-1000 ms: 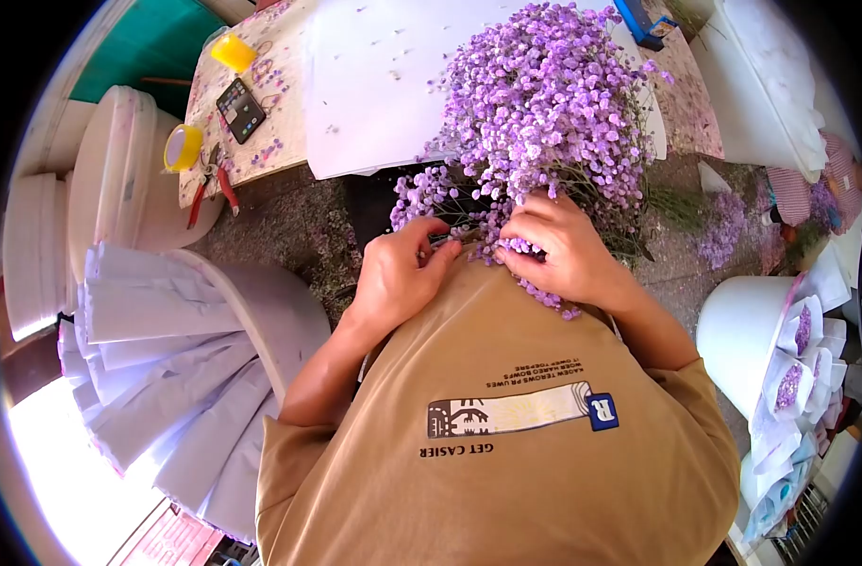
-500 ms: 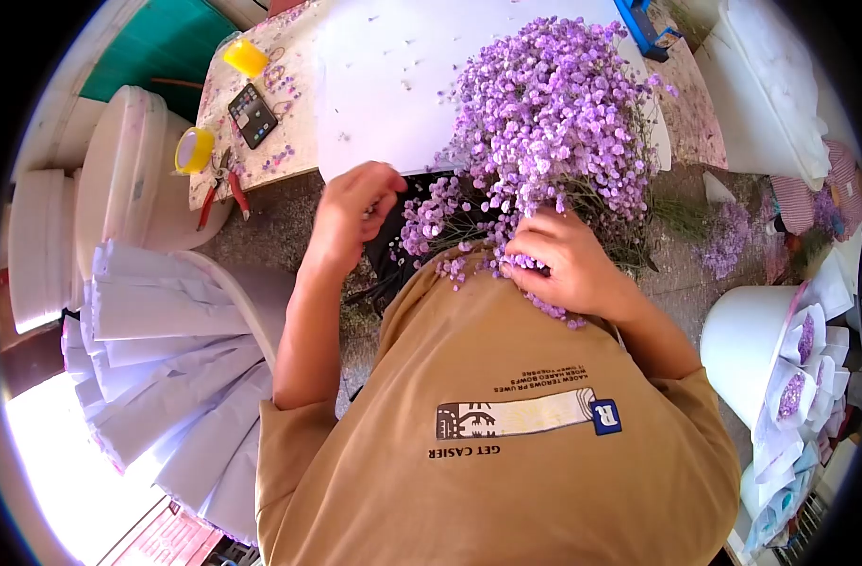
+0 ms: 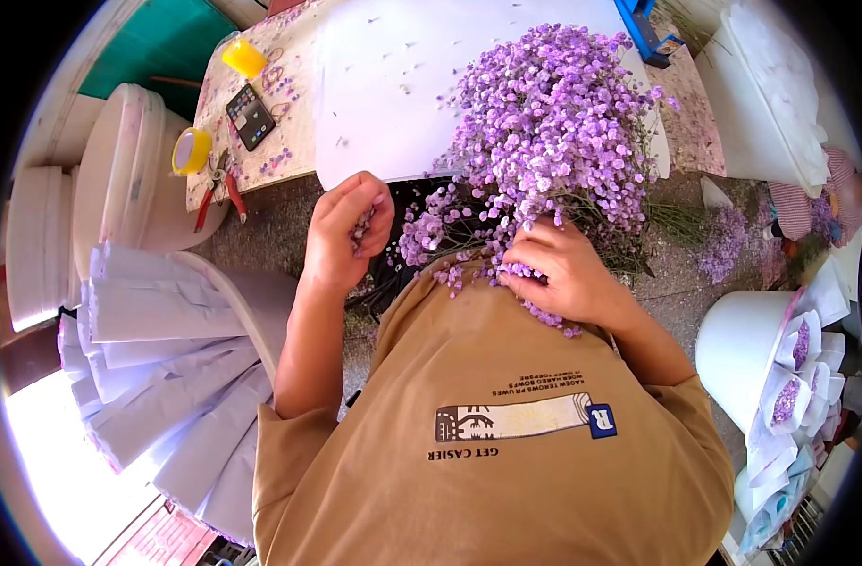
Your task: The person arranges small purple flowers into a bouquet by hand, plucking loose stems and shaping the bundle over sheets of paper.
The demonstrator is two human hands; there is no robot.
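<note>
Hands (image 3: 346, 231) (image 3: 565, 271) curled, seemingly around flowers (image 3: 549, 123)

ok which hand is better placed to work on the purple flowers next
Likely the right hand: it's at the lower edge of the purple baby's-breath, with sprigs showing at its grip. The left hand is raised to one side, apart from the main flower mass.

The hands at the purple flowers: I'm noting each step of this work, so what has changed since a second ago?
The left hand has let go of the purple flowers near the shirt and moved forward and to the left, its fingers now curled around small bits too blurred to name. The right hand still grips the flowers; phone and pliers stayed put.
</note>
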